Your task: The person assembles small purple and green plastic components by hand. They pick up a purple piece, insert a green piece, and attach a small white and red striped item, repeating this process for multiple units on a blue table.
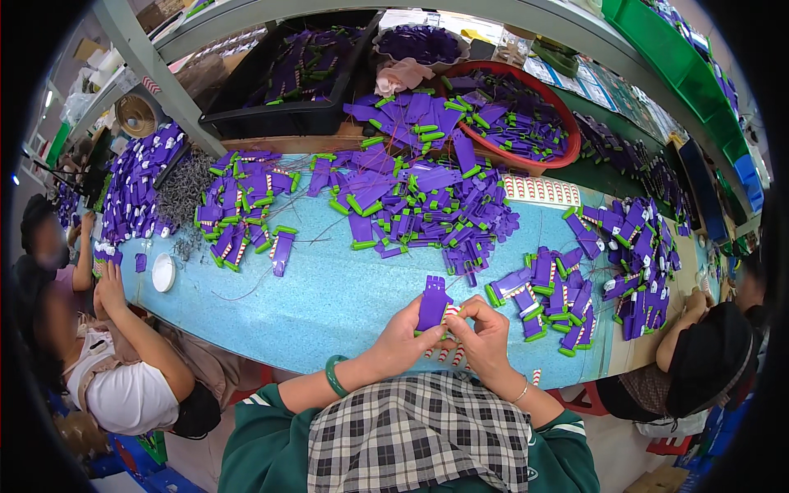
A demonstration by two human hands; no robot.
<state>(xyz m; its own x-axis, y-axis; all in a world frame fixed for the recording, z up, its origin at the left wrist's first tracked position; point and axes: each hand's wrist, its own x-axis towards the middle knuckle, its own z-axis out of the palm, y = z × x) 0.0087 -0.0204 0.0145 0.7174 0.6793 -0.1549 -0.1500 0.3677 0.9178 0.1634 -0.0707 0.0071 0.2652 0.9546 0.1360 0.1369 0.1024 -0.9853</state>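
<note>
Left hand [398, 335] and right hand [491, 338] are both closed, with a purple piece [433, 304] and a striped strip [451, 311] held

Close to the body, the purple piece is held by its near end between the thumb and fingers of the left hand. Its long side is pointed away from the body, almost straight ahead, and its far end is not covered. The striped strip, red and white, is pinched by the right thumb and fingers at the right edge of the piece. So the piece is gripped from the left, and the strip is met from the right. Whether the strip is stuck down cannot be told, as part of it is hidden by the fingers.

Just under the hands, more striped strips [459, 356] are seen at the near edge of the blue table [337, 296]. To the right, a pile of striped purple and green pieces [567, 297] is spread out. Straight ahead, a big heap of purple pieces [427, 218] is found. Beside it, on the right, a sheet of striped strips [542, 191] is laid flat. Farthest off, more pieces are held in a red bowl [574, 141] and a black bin [279, 121].
</note>
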